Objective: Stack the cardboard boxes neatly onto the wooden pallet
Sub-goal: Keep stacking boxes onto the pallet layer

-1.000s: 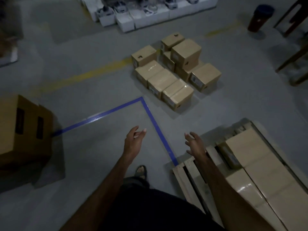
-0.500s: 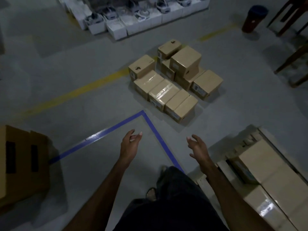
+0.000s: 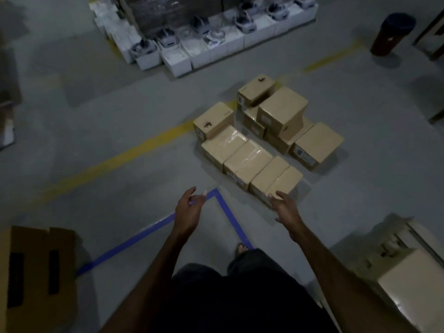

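Several brown cardboard boxes [image 3: 247, 157] lie in a cluster on the grey floor ahead, some stacked two high [image 3: 282, 111]. The nearest box [image 3: 276, 181] sits just beyond my right hand [image 3: 286, 210], which hovers open, fingers relaxed, holding nothing. My left hand [image 3: 189, 210] is also open and empty, over the corner of the blue floor tape [image 3: 223, 205]. At the lower right edge, the wooden pallet [image 3: 394, 246] shows with boxes [image 3: 413, 284] on it.
A large open cardboard box [image 3: 36, 277] stands at the lower left. White boxes with headsets [image 3: 204, 42] line the far side. A dark bin [image 3: 391, 32] stands at the far right near chair legs. A yellow floor line [image 3: 115, 162] crosses the floor.
I have walked forward toward the box cluster. Both hands have moved closer to the nearest boxes, still empty. The pallet has slid to the lower right edge of view.
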`<act>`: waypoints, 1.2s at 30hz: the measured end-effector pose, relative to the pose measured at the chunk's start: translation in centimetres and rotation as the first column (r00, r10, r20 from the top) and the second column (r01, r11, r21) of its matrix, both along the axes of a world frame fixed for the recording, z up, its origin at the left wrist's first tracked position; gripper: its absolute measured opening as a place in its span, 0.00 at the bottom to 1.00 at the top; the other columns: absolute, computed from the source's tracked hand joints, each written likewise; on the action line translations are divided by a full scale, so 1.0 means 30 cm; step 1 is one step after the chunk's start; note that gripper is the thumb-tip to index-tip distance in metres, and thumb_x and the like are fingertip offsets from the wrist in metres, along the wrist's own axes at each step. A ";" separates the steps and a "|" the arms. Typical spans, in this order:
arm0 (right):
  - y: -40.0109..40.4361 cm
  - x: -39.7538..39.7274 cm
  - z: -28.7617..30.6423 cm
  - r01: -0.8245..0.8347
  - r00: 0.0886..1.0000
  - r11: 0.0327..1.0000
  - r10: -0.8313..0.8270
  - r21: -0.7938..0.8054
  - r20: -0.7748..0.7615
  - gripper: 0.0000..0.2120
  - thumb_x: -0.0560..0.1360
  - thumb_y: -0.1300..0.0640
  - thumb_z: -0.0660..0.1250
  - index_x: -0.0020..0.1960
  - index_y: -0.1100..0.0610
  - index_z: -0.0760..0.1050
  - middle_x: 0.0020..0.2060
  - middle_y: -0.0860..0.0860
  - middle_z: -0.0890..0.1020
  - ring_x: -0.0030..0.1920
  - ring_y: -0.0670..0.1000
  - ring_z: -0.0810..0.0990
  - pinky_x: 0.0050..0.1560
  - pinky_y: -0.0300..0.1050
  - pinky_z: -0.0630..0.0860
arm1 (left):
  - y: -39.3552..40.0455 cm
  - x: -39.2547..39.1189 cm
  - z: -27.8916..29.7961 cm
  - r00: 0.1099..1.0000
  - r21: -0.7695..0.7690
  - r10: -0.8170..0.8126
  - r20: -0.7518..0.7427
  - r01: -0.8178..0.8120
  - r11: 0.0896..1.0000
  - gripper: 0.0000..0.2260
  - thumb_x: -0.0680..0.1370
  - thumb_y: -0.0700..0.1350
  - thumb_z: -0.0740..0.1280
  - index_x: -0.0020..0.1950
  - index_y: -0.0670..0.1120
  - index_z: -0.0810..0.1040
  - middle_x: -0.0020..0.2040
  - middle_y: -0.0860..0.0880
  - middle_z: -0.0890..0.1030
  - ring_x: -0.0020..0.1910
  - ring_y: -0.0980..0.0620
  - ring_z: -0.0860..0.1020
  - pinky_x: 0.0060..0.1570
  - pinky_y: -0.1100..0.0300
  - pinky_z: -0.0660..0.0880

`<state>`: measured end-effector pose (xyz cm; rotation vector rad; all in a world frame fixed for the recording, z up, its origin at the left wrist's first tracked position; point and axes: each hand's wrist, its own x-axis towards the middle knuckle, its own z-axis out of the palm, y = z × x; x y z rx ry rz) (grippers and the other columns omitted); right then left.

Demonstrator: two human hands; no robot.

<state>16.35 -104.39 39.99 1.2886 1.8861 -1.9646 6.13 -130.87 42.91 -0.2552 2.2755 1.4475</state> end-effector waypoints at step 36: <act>0.478 -0.368 -0.434 0.690 0.702 0.724 -0.675 0.020 0.228 0.33 0.81 0.41 0.68 0.81 0.52 0.63 0.75 0.56 0.71 0.72 0.58 0.73 0.73 0.64 0.70 | 1.179 -0.867 -0.544 0.439 -0.067 -0.853 0.282 0.896 0.439 0.27 0.81 0.58 0.70 0.76 0.48 0.72 0.65 0.46 0.79 0.58 0.50 0.77 0.49 0.63 0.71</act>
